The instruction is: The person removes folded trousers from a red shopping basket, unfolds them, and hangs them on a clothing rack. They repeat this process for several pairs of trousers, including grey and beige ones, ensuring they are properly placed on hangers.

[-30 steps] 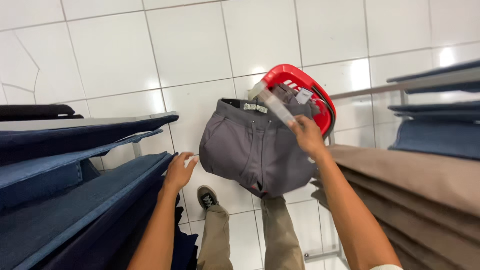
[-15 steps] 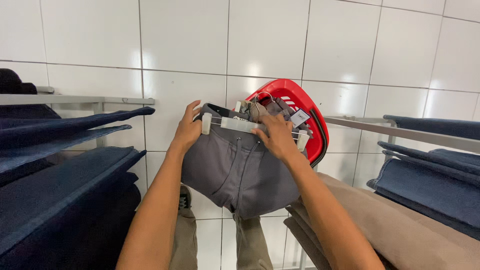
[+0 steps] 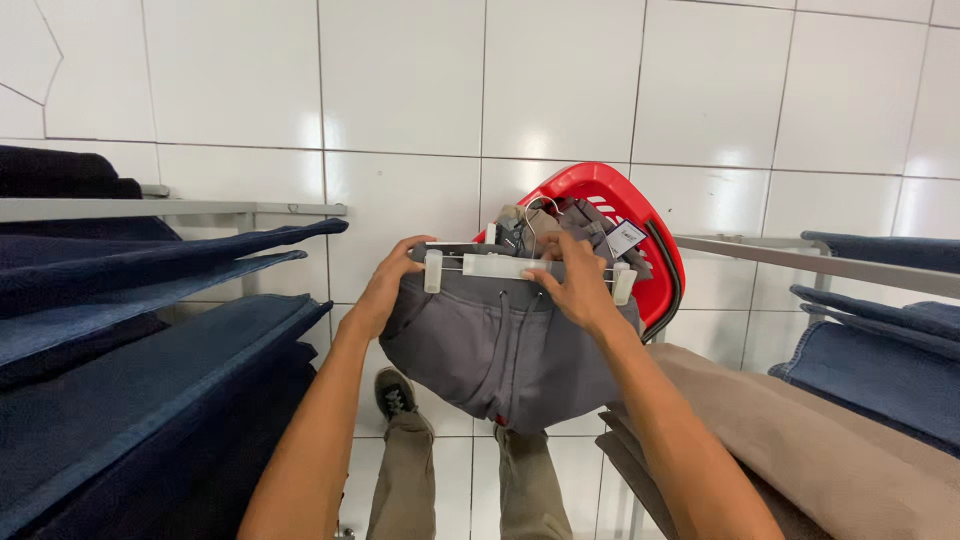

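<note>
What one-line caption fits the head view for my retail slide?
Both hands, left hand and right hand, grip a white clip hanger holding grey drawstring shorts.

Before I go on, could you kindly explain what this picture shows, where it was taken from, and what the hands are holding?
The view comes from a camera worn on a person's head, looking down at their own bare arms. The left hand grips one end of a clear plastic clip hanger, and the right hand holds it nearer the other end. A pair of grey drawstring shorts hangs clipped to it. Behind them is a red plastic basket with more clothes inside. Dark blue folded trousers hang on rails on both sides, tan ones on the right. Below is a white tiled floor.
</note>
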